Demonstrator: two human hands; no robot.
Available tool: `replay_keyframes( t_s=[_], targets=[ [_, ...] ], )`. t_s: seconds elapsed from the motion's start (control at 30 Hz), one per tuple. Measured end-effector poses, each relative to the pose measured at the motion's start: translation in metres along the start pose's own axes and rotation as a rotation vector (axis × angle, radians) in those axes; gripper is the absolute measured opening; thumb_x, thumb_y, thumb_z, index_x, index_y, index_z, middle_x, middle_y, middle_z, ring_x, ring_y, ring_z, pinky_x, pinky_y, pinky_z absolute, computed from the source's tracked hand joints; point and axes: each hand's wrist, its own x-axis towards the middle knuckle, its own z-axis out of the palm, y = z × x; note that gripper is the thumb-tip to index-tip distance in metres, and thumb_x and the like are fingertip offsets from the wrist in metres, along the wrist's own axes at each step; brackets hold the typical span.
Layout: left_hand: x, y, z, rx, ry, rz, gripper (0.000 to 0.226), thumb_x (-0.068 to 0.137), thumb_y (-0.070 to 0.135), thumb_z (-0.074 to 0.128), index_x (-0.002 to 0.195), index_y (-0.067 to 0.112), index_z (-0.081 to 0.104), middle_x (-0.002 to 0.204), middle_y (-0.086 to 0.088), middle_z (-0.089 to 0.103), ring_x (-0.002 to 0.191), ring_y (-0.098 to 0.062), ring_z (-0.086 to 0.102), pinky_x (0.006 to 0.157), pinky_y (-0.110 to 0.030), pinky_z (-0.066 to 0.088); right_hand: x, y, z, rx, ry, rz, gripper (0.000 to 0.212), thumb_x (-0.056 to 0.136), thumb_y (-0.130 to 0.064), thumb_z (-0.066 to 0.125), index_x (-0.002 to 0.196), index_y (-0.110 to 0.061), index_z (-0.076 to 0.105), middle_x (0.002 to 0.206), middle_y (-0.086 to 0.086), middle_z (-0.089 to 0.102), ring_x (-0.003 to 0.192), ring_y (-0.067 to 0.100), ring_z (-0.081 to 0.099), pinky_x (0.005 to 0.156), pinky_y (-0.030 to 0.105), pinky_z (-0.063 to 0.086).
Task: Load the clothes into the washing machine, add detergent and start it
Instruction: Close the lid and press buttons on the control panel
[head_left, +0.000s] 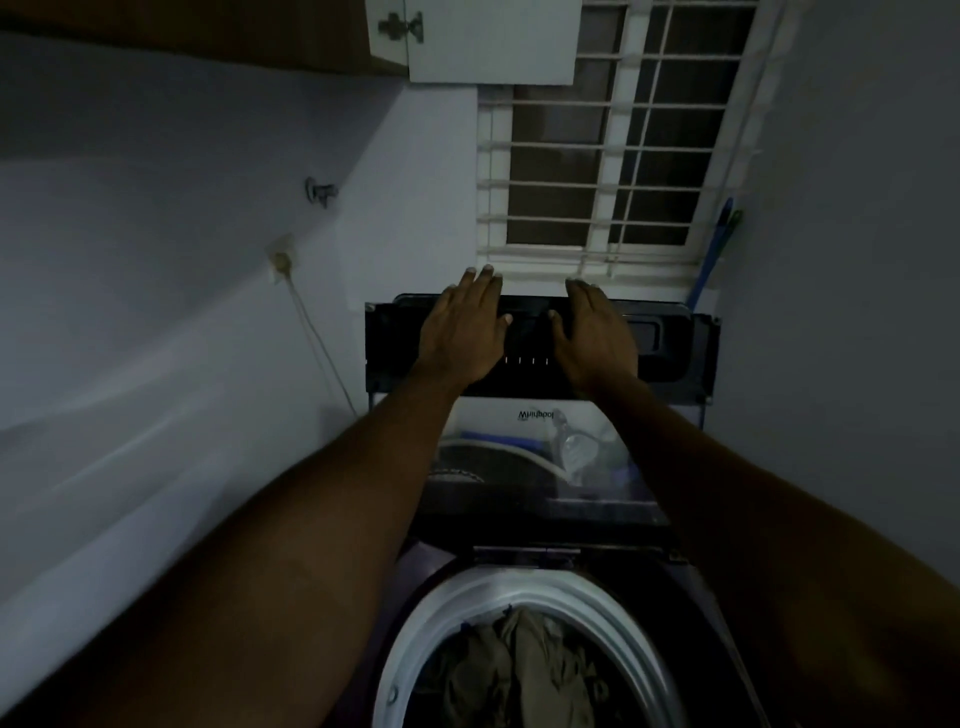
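A top-loading washing machine stands below me, its white drum rim (613, 597) open. Olive and brown clothes (519, 660) lie inside the drum. The lid (670, 353) is raised upright against the window wall, dark at the top and glass lower down with a brand name. My left hand (462, 332) and my right hand (595, 332) both rest flat on the top part of the raised lid, fingers extended over its upper edge. Neither hand holds a loose object. No detergent container is visible.
A barred window (613, 156) is behind the machine, with a white cabinet (488, 41) above. On the left wall are a tap (321, 191) and a socket with a cord (283, 260). A blue stick (711, 254) leans in the right corner. Walls close in on both sides.
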Motion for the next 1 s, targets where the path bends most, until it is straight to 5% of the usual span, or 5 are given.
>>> replay_keyframes(
  t_s=[0.2, 0.53, 1.0],
  targets=[
    [0.016, -0.015, 0.026, 0.041, -0.122, -0.043, 0.054, 0.105, 0.035, 0.033, 0.152, 0.010, 0.028, 0.153, -0.011, 0.036, 0.143, -0.031, 0.028, 0.115, -0.043, 0.023, 0.020, 0.018, 0.019, -0.190, -0.212, -0.046, 0.061, 0.101, -0.043, 0.034, 0.150, -0.010, 0.020, 0.156, 0.012, 0.025, 0.146, 0.027, 0.017, 0.119, 0.043, 0.013],
    [-0.036, 0.018, 0.011, 0.003, 0.240, -0.120, 0.042, 0.102, 0.027, 0.043, 0.139, 0.010, 0.048, 0.141, -0.010, 0.051, 0.135, -0.031, 0.041, 0.108, -0.045, 0.035, -0.034, 0.004, 0.001, -0.194, 0.052, -0.082, 0.056, 0.101, -0.042, 0.032, 0.149, -0.013, 0.026, 0.153, 0.011, 0.032, 0.145, 0.026, 0.022, 0.119, 0.039, 0.013],
    [-0.166, 0.069, -0.049, -0.034, 0.379, -0.109, 0.041, 0.100, 0.027, 0.044, 0.136, 0.014, 0.055, 0.137, -0.005, 0.055, 0.132, -0.030, 0.046, 0.100, -0.042, 0.043, -0.162, -0.026, -0.081, -0.307, 0.246, -0.217, 0.049, 0.093, -0.035, 0.055, 0.135, -0.011, 0.051, 0.133, 0.008, 0.058, 0.125, 0.027, 0.051, 0.098, 0.039, 0.040]
  ],
)
